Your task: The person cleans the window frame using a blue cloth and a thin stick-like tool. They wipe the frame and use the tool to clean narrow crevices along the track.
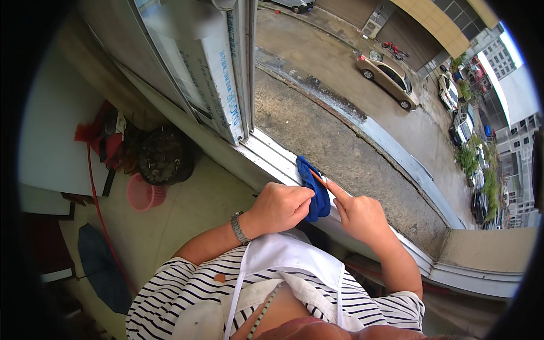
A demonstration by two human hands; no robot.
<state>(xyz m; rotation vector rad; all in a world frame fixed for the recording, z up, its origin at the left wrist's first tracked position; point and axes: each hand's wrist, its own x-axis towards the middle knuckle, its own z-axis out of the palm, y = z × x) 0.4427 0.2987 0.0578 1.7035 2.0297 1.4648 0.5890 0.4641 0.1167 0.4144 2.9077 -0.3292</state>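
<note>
A dark blue cloth (318,203) lies draped over the white sliding-window track (272,158), part of it hanging on the room side. My left hand (280,207), with a metal-banded watch (239,227) on its wrist, pinches the cloth's near edge. From the other side, my right hand (361,214) grips a thin orange-brown stick (318,177), its index finger stretched along it. The stick's far end rests against the cloth over the track; its exact tip is hidden in the folds.
A sliding window frame (225,85) with printed film stands at the track's left. Beyond the track lie a concrete ledge (306,123) and a street with a parked car (386,78). On the floor are a pink basket (146,193), a black bag (165,155) and a dark umbrella (102,267).
</note>
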